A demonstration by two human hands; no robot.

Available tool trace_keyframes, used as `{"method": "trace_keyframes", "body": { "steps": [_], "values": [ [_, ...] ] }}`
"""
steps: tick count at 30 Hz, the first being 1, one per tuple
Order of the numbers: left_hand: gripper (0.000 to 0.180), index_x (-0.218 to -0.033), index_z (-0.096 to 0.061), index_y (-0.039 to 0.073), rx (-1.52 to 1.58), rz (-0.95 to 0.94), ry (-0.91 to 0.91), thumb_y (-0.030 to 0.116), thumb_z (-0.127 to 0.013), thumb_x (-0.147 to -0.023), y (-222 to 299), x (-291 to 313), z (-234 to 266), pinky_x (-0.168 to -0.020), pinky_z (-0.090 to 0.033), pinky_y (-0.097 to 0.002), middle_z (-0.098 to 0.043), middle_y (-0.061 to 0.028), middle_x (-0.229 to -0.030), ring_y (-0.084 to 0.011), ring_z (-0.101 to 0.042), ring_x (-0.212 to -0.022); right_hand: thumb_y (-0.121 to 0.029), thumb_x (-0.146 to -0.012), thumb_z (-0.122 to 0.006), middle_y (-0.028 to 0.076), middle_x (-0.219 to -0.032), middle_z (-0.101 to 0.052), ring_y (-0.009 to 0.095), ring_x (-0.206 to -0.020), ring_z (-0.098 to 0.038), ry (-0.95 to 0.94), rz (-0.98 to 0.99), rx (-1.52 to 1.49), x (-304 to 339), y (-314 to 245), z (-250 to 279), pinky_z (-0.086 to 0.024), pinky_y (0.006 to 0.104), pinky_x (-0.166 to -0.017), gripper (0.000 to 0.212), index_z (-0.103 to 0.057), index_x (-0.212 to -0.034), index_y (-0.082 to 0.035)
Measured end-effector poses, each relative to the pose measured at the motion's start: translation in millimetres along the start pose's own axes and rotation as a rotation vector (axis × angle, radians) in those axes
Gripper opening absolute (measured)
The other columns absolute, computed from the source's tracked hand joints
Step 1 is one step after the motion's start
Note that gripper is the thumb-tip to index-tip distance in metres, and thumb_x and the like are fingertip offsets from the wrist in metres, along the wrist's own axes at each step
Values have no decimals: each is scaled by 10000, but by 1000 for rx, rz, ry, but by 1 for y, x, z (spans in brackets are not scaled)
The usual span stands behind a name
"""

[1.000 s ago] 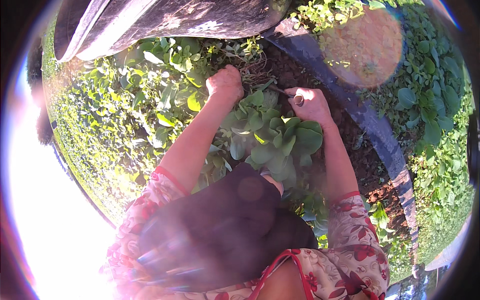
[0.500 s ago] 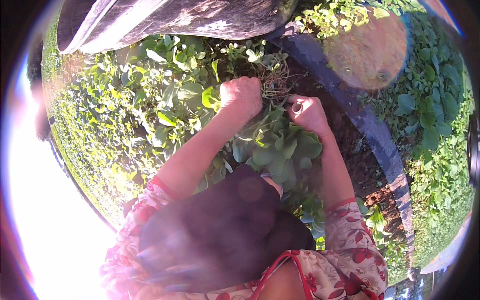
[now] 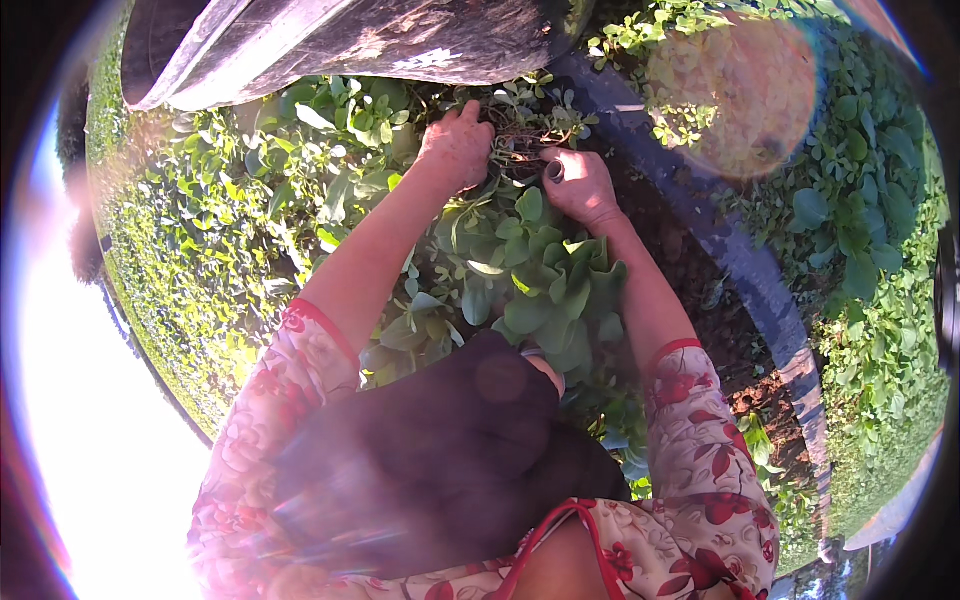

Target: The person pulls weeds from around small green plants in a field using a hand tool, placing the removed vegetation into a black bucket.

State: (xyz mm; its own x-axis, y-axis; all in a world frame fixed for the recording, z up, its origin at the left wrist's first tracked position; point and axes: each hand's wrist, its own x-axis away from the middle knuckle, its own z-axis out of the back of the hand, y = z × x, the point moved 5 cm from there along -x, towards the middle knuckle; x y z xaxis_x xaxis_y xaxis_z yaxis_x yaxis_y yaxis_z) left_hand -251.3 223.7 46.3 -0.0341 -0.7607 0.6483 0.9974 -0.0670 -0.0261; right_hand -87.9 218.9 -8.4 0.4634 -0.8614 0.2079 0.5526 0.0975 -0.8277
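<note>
Thin reddish-brown plant stems [image 3: 522, 143]: between both hands; probably light, limp, easily snapped; best gripped low
Left hand [image 3: 456, 150]: partly curled beside them; I cannot tell its hold
Right hand [image 3: 584, 188]: closed round brown cylindrical handle [image 3: 555, 172]
Large dark curved container [image 3: 420, 45]: beyond

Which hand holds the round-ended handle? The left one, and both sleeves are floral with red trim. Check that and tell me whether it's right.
One thing is wrong: the head view shows the round-ended handle in the right hand, not the left hand. Both sleeves are floral with red trim.
</note>
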Motion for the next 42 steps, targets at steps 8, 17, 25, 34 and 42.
{"method": "trace_keyframes", "body": {
  "steps": [8,17,25,34,42],
  "values": [
    [230,-995,-583,46,18,-229,35,78,-570,-768,31,37,-13,-830,-509,-387,-593,-118,-988,-275,-607,-987,-239,-817,-587,152,-806,-657,346,-745,-640,-220,85,30,66,-1,16,-516,405,-662,223,-674,-912,-58],
    [599,-1286,-387,88,103,10,94,7,-600,-732,16,9,8,-805,-516,-415,-548,-175,-1084,-324,-614,-990,-134,-788,-612,110,-898,-684,301,-808,-658,276,9,153,77,9,71,-532,375,-704,226,-681,-1000,-94],
    [632,-1324,-362,98,173,114,35,18,-588,-739,-10,-20,-4,-817,-524,-480,-406,-246,-1262,-423,-604,-1009,-87,-739,-609,104,-796,-649,311,-698,-634,316,304,-79,-15,-18,14,-529,391,-624,270,-648,-1007,-95],
    [301,-1044,-519,-7,301,-63,197,-8,-534,-743,-3,-4,-16,-807,-515,-419,-530,-181,-1073,-344,-599,-979,-101,-731,-610,71,-737,-586,284,-613,-601,46,365,38,12,3,16,-507,381,-546,327,-615,-1058,-85],
    [281,-1010,-557,34,160,-491,264,55,-576,-730,47,36,-20,-766,-519,-409,-560,-146,-971,-313,-625,-887,-18,-732,-636,68,-684,-591,238,-567,-602,88,272,228,101,-6,68,-486,325,-508,298,-663,-1022,-82]
  ]
}}
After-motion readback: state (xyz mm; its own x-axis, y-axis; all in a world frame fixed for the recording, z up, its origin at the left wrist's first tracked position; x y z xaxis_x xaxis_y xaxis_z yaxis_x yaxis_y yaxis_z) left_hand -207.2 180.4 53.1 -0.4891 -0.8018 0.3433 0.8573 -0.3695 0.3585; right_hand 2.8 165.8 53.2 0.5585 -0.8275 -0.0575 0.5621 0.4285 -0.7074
